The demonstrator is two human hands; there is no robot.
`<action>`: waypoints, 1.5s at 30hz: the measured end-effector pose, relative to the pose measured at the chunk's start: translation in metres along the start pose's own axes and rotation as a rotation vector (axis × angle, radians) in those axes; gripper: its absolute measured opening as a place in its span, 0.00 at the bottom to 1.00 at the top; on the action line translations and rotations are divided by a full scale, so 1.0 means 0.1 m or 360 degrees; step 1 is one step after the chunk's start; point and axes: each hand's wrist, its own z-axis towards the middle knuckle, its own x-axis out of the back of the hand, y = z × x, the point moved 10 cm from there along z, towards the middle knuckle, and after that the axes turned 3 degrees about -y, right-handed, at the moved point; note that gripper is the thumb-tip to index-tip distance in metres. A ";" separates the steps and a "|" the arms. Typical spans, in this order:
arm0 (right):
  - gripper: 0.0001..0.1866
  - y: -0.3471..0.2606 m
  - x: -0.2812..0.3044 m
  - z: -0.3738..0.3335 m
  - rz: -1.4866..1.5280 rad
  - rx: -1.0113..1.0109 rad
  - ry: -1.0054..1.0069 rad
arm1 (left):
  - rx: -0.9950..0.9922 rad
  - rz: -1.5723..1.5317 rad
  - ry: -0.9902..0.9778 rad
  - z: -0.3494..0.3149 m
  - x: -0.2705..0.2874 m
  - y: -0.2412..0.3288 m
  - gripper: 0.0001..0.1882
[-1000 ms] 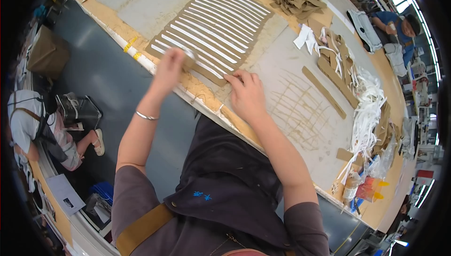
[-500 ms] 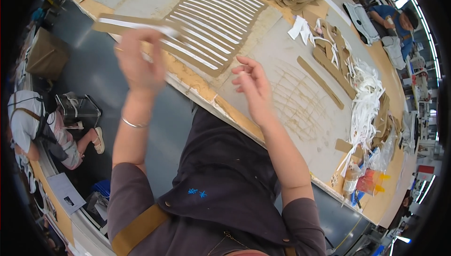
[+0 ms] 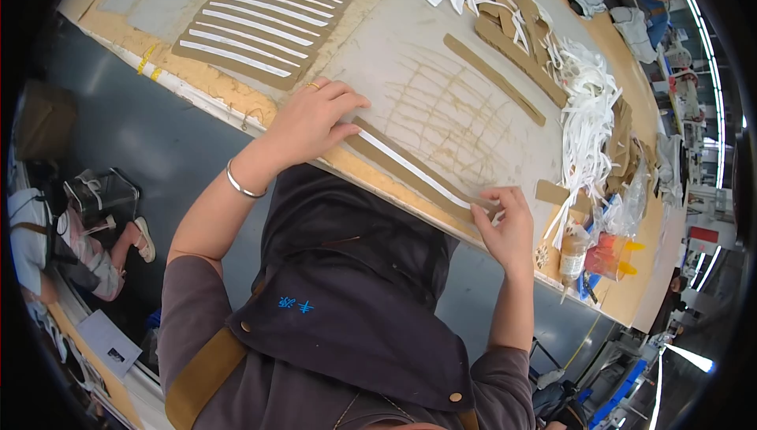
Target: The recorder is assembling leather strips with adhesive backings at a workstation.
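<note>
A long brown fabric strip [image 3: 418,167] with a narrow white band along its middle lies flat along the table's near edge. At its left end my left hand [image 3: 311,120] grips it with the thumb and bent fingers. My right hand [image 3: 509,225] pinches the opposite end between thumb and fingers. Up and to the left, similar white-banded brown strips [image 3: 264,28] lie side by side in a neat block. Beyond the held strip, a plain brown strip [image 3: 495,79] rests by itself on the grey work surface [image 3: 378,75].
A tangled heap of white tapes [image 3: 585,106] lies on the right, next to loose brown pieces [image 3: 516,24]. Near the right corner stand a clear bottle [image 3: 573,256] and a red container with yellow tips [image 3: 611,255]. Another person [image 3: 643,4] works at the far right.
The white-banded strip, raised in my left hand, has come down to the near edge. My right hand has closed on its other end. The whole view has shifted.
</note>
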 end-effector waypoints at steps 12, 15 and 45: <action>0.09 -1.19 -0.82 0.88 0.0401 0.0834 0.0026 | -0.0016 -0.0332 -0.0414 0.21 -0.33 -0.08 0.07; 0.09 -1.20 -0.80 0.84 0.0353 0.0942 0.0129 | 0.0075 -0.0369 -0.0461 0.19 -0.37 -0.17 0.06; 0.14 -1.00 -0.68 0.58 0.0140 0.0896 0.0272 | 0.0056 0.0502 -0.0268 -0.26 -0.40 0.40 0.32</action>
